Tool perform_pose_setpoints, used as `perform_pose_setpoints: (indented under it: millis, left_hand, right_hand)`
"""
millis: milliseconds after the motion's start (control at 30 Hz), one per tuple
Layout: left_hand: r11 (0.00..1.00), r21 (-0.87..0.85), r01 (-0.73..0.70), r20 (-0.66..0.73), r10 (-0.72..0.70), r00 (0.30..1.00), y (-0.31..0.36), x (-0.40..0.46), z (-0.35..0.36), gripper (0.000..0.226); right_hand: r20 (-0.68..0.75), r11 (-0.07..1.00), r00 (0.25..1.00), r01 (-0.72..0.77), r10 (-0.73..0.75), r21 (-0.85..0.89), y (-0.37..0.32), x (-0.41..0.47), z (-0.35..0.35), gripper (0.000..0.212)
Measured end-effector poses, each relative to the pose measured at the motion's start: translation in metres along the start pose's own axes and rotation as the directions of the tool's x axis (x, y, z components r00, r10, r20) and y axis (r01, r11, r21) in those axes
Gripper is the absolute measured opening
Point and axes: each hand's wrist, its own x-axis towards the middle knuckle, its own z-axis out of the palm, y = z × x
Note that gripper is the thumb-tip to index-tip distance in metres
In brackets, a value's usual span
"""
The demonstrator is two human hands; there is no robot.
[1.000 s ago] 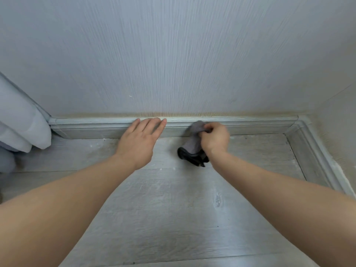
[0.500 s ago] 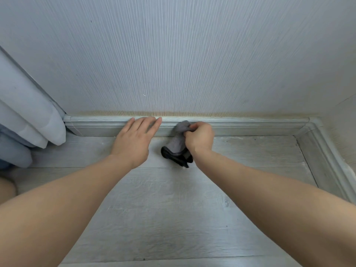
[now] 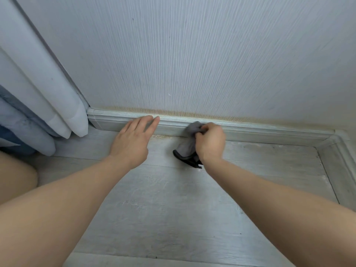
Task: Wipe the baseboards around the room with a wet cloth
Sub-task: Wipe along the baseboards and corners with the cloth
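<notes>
A pale grey baseboard (image 3: 269, 132) runs along the foot of the textured wall and turns forward at the right corner. My right hand (image 3: 211, 141) grips a grey cloth (image 3: 187, 145) with a dark edge and presses its upper end against the baseboard. The cloth's lower end hangs to the floor. My left hand (image 3: 133, 139) lies flat with straight fingers, fingertips touching the top of the baseboard to the left of the cloth.
White curtain folds (image 3: 38, 89) hang at the left and reach the floor beside the baseboard's left end. Blue fabric (image 3: 11, 132) lies under them. My knee (image 3: 15, 176) shows at the left edge. The floor (image 3: 173, 209) is grey wood-look boards.
Both hands and the cloth have slid left along the baseboard. The view has shifted left too, so more of the curtain shows.
</notes>
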Motion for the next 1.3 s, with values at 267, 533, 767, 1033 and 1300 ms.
perform_pose_setpoints:
  millis: [267, 533, 767, 1033, 1300]
  left_hand:
    - [0.999, 0.026, 0.029, 0.032, -0.029, 0.999, -0.01, -0.002, -0.003, 0.085]
    - [0.999, -0.013, 0.051, 0.023, -0.05, 0.998, -0.017, -0.004, 0.001, 0.086]
    - [0.998, -0.042, 0.052, -0.003, -0.053, 0.999, -0.028, -0.008, 0.006, 0.09]
    - [0.938, -0.176, 0.299, 0.04, -0.297, 0.954, -0.055, -0.027, 0.013, 0.085]
    - [0.88, -0.236, 0.412, 0.088, -0.403, 0.911, -0.083, -0.029, 0.025, 0.084]
  right_hand:
    - [-0.024, 0.997, 0.999, 0.02, -0.022, -0.074, 0.02, 0.012, -0.028, 0.022]
    - [0.038, 0.928, 0.97, 0.239, -0.239, -0.286, -0.003, -0.004, -0.006, 0.019]
    - [0.34, 0.45, 0.623, 0.762, -0.704, -0.465, -0.012, -0.003, 0.012, 0.018]
    - [0.349, 0.033, 0.278, 0.821, -0.895, -0.57, 0.039, 0.033, -0.021, 0.011]
    - [0.234, -0.011, 0.076, 0.937, -0.969, -0.349, -0.044, 0.004, 0.087, 0.029]
